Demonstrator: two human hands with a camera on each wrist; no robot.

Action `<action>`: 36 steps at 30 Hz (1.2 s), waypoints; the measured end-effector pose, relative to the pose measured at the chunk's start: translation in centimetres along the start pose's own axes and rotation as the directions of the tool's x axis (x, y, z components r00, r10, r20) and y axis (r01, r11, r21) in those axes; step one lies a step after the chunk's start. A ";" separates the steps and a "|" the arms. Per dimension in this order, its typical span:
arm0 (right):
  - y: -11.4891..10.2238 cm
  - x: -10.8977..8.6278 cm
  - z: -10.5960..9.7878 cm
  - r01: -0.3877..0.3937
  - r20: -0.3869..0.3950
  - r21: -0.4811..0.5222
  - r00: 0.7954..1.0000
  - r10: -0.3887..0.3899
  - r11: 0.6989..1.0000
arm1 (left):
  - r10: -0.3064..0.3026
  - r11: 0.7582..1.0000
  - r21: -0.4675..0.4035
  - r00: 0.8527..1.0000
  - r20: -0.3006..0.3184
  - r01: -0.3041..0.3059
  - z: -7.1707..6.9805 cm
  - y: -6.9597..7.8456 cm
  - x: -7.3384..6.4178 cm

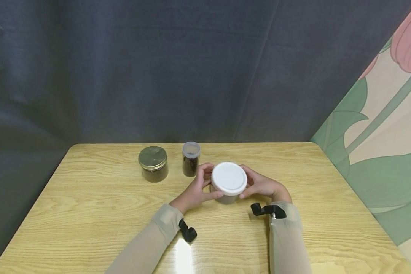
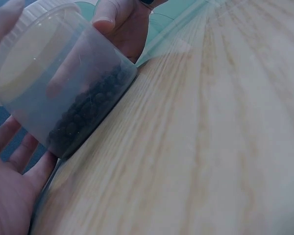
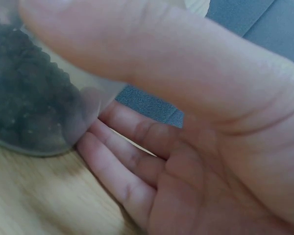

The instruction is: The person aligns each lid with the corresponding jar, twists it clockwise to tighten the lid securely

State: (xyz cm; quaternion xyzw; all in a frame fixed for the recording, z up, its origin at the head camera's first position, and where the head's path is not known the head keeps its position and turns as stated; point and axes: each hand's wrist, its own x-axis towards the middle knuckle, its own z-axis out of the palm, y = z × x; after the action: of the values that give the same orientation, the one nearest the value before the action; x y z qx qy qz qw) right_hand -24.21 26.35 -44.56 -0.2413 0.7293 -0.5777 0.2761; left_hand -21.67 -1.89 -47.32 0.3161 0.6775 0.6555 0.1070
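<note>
Wooden counter (image 1: 89, 213): white-lidded jar (image 1: 229, 179), dark contents, grasped by left hand (image 1: 196, 190) and right hand (image 1: 262, 185); gold-lidded jar (image 1: 153, 163) beyond, leftward.

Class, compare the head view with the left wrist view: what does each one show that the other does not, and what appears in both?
Only the head view shows the white lid from above, the gold-lidded jar, the small clear-capped jar, the dark curtain and both sleeves.

Only the left wrist view shows the dark granules lying low inside the translucent tub.

Both show the tub, with the left hand and right hand holding it from either side, and the wooden table.
</note>
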 end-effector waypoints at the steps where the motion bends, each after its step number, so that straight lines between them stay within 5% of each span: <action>1: 0.0 0.0 0.0 0.000 0.000 0.000 1.000 0.000 1.000 | -0.004 1.000 -0.001 1.000 -0.005 0.004 0.0 0.0 0.0; 9: 0.1 0.1 0.0 -0.001 -0.002 -0.003 1.000 0.001 1.000 | -0.023 0.999 0.038 0.999 -0.030 0.024 0.1 0.0 0.1; 29: 0.0 -0.1 -0.1 -0.018 -0.015 -0.009 1.000 0.018 1.000 | 0.042 0.995 0.086 0.999 0.015 -0.043 -0.1 -0.3 0.2; 36: -0.1 -0.1 0.0 -0.017 -0.010 -0.010 1.000 0.016 1.000 | 0.053 0.998 0.032 0.998 0.023 -0.053 -0.2 -0.3 0.2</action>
State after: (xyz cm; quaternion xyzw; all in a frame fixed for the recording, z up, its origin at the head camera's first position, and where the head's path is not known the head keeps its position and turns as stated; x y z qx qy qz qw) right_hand -24.16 26.42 -44.46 -0.2337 0.7357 -0.5728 0.2758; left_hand -22.01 -1.89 -47.53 0.3429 0.6783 0.6433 0.0920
